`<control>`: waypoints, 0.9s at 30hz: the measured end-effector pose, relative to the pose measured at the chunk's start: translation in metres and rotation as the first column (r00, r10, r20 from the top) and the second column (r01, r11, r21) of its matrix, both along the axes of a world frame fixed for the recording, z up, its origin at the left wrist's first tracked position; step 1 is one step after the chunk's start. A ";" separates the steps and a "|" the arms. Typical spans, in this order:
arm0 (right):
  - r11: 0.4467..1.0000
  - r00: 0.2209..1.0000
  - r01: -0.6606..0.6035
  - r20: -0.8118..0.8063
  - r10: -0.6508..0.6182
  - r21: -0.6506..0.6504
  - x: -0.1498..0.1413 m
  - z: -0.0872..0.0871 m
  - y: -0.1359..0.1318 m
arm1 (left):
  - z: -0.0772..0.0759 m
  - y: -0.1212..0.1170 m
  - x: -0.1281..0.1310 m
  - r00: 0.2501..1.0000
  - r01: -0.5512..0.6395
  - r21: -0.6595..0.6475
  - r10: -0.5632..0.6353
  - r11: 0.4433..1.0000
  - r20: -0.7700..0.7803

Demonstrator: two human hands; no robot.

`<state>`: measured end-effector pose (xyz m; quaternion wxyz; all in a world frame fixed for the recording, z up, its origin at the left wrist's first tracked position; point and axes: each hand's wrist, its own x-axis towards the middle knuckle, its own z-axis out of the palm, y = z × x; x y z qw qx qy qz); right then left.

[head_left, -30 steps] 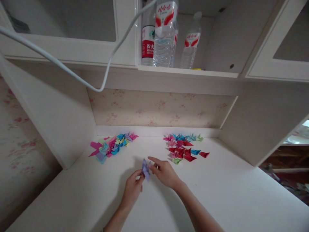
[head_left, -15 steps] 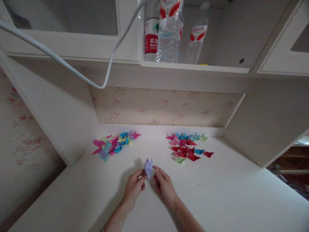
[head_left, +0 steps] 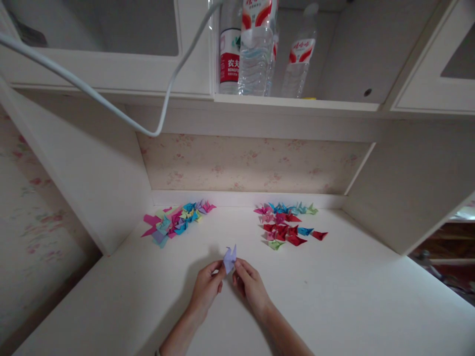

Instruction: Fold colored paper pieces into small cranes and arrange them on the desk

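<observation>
- Left hand (head_left: 207, 286): thumb and fingers pinched together on the left side of a small lavender folded-paper figure (head_left: 229, 259) with two upward points.
- Right hand (head_left: 253, 288): thumb and fingertips drawn close together, gripping the right edge of the same figure.
- Position of figure: between the two hands, above the flat white desktop (head_left: 341, 301), in front of the gap between two paper groups.
- Left group: a dense, overlapping cluster of pink, blue, yellow, lavender and pale-green folded papers (head_left: 181, 221), near the back edge of the desktop.
- Right group: looser rows of red, pink, blue and green folded-paper figures (head_left: 281, 231).
- Overhead: clear plastic bottles with red-and-white labels (head_left: 256, 59) stand in an open white cabinet compartment (head_left: 297, 102); a thick white cable (head_left: 111, 111) hangs at left.
</observation>
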<state>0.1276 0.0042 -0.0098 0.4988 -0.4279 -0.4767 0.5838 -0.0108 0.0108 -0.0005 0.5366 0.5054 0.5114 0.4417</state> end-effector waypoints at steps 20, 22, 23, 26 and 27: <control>1.000 1.000 0.001 0.021 -0.001 0.021 0.001 -0.003 0.001 | -0.003 0.001 -0.002 0.999 0.047 -0.003 -0.047 0.999 0.024; 1.000 1.000 -0.002 0.021 0.002 0.019 0.001 -0.003 0.001 | -0.002 0.001 -0.002 0.998 0.049 -0.008 -0.049 0.999 0.030; 1.000 1.000 -0.004 0.018 0.003 0.017 0.001 -0.003 0.000 | -0.002 0.001 -0.002 0.998 0.050 -0.012 -0.049 0.999 0.033; 1.000 1.000 0.006 -0.001 -0.005 0.017 0.000 -0.003 0.000 | -0.002 0.000 -0.002 0.999 0.042 -0.023 -0.041 0.999 0.034; 1.000 1.000 0.012 -0.007 -0.012 0.021 0.000 -0.003 -0.001 | -0.001 0.000 -0.002 0.999 0.039 -0.025 -0.038 0.999 0.033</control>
